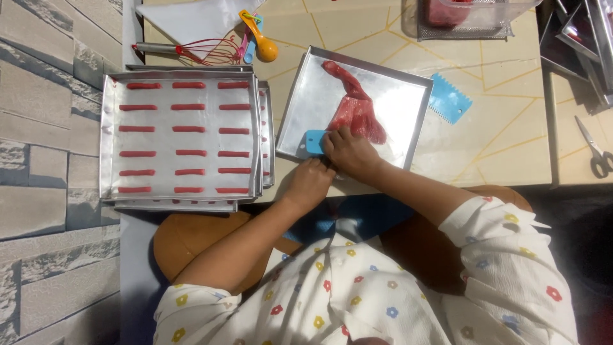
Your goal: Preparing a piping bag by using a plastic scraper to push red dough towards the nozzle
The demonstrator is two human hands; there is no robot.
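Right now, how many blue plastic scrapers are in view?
2. One smooth blue plastic scraper is under the right hand on the square metal tray; one toothed blue plastic scraper lies right of that tray.

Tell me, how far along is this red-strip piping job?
One tray already holds three columns of piped red strips. In hand: the right hand presses a blue scraper to the emptied piping bag on a second tray, the left hand at its edge. Left: the residue in that bag.
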